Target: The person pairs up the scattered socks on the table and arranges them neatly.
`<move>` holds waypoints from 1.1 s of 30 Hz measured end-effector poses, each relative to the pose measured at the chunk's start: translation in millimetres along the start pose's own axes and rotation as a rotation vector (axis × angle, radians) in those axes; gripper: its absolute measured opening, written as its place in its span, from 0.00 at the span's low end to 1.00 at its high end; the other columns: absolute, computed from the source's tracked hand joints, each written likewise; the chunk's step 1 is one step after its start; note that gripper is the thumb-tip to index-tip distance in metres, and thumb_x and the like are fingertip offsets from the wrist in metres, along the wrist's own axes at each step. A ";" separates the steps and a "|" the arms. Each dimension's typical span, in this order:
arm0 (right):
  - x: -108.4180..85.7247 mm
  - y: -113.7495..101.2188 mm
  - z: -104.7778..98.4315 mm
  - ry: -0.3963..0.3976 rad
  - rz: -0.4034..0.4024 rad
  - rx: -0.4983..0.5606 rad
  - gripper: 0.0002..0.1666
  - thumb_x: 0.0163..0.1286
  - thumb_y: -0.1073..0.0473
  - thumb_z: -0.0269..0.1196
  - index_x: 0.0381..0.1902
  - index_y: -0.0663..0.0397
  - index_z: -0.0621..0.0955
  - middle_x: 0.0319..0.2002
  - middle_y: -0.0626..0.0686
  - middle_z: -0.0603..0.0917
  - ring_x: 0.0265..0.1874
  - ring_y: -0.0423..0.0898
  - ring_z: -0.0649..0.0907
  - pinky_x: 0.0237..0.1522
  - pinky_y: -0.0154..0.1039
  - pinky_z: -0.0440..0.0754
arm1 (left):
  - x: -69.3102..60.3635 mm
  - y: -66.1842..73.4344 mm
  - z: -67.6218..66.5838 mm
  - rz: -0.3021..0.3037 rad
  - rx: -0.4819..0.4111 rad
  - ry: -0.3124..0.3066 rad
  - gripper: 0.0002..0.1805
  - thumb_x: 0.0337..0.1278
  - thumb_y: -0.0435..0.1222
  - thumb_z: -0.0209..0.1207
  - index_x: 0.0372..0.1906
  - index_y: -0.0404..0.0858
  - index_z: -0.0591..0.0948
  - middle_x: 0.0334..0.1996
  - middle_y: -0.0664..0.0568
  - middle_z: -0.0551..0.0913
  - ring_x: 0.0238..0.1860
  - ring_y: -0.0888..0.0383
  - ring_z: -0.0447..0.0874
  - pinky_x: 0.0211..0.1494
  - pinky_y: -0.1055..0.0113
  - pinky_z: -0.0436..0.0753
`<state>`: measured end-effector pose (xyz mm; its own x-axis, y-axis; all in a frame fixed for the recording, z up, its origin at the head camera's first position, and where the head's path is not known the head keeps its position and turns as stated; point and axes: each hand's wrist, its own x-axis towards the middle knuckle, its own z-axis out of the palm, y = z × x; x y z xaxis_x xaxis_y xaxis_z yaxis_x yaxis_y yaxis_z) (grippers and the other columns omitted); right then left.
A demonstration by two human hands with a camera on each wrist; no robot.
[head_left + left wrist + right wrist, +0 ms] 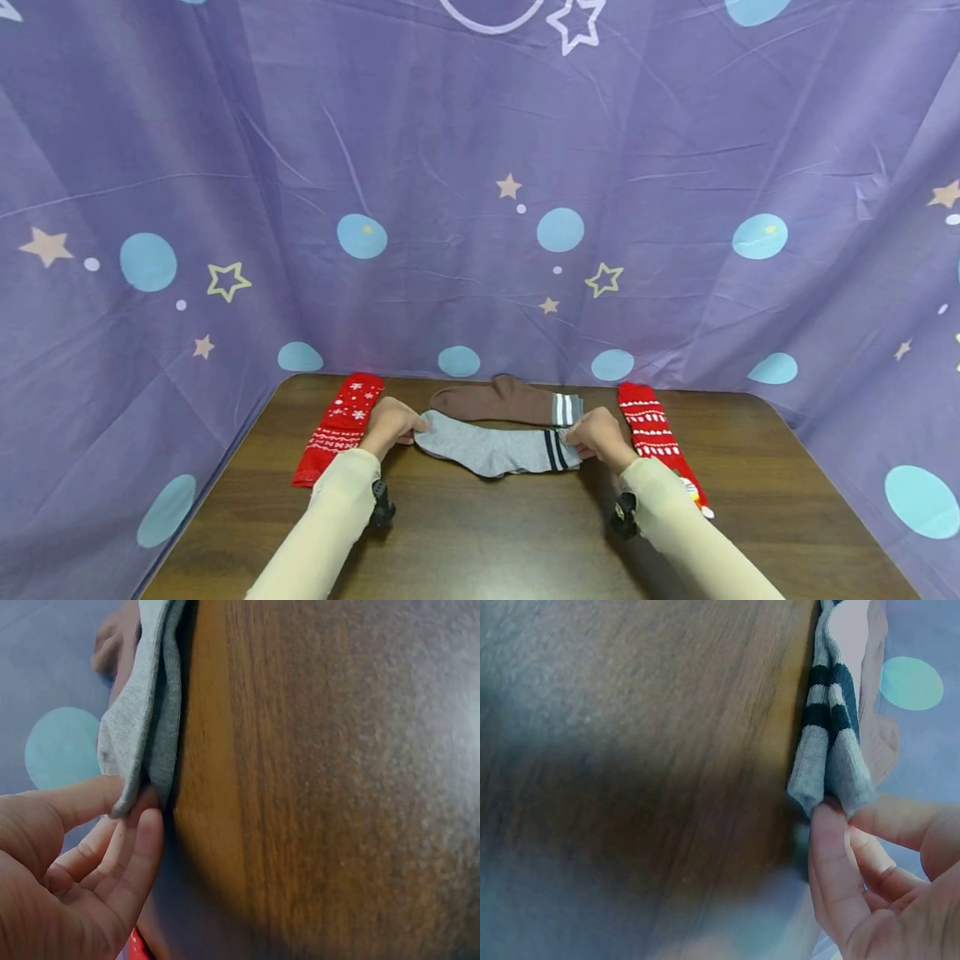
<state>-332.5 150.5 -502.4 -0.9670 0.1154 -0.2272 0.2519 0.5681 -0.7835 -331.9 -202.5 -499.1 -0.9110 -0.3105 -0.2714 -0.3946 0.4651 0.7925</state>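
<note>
A pair of grey socks [487, 446] with two black bands at the cuffs lies sideways on the table, one sock over the other. My left hand [392, 423] pinches the toe end of the upper sock; in the left wrist view, the lower grey sock [166, 727] shows as a separate layer against the fingertips. At the cuff end, my right hand [597, 435] pinches the upper sock's edge between thumb and fingers. The right wrist view shows both striped cuffs [844, 765] side by side. Just behind lie brown socks [491, 402] with grey, white-striped cuffs.
Red socks with snowflakes [345, 421] lie slanted at the left, beside my left hand. Other red socks with white patterns [652, 425] lie at the right, partly behind my right sleeve. A purple curtain [450, 167] hangs around the brown wooden table [487, 542].
</note>
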 end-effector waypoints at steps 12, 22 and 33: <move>-3.6 0.9 -9.8 -0.003 0.000 -0.052 0.11 0.51 0.68 0.78 0.23 0.65 0.83 0.17 0.53 0.83 0.15 0.43 0.83 0.22 0.39 0.88 | -8.2 10.9 1.7 0.038 0.253 0.034 0.12 0.37 0.36 0.77 0.23 0.35 0.84 0.13 0.50 0.84 0.16 0.58 0.85 0.20 0.70 0.81; -6.1 -6.8 -5.3 0.034 -0.016 -0.181 0.11 0.52 0.63 0.75 0.21 0.62 0.83 0.16 0.55 0.85 0.14 0.44 0.84 0.21 0.37 0.86 | -10.3 14.7 -7.0 0.044 0.204 0.013 0.14 0.39 0.34 0.77 0.27 0.31 0.83 0.20 0.46 0.85 0.20 0.55 0.87 0.24 0.67 0.86; -5.5 -0.2 -11.5 0.048 -0.012 -0.246 0.10 0.49 0.62 0.73 0.19 0.61 0.83 0.16 0.54 0.84 0.13 0.45 0.84 0.17 0.35 0.82 | -11.8 14.9 5.0 0.063 0.304 0.029 0.15 0.40 0.36 0.78 0.25 0.32 0.83 0.17 0.47 0.86 0.17 0.56 0.86 0.21 0.70 0.83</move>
<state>-327.7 159.1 -494.3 -0.9721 0.1428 -0.1859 0.2288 0.7505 -0.6200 -327.6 -187.8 -486.8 -0.9327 -0.2947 -0.2079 -0.3593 0.7094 0.6064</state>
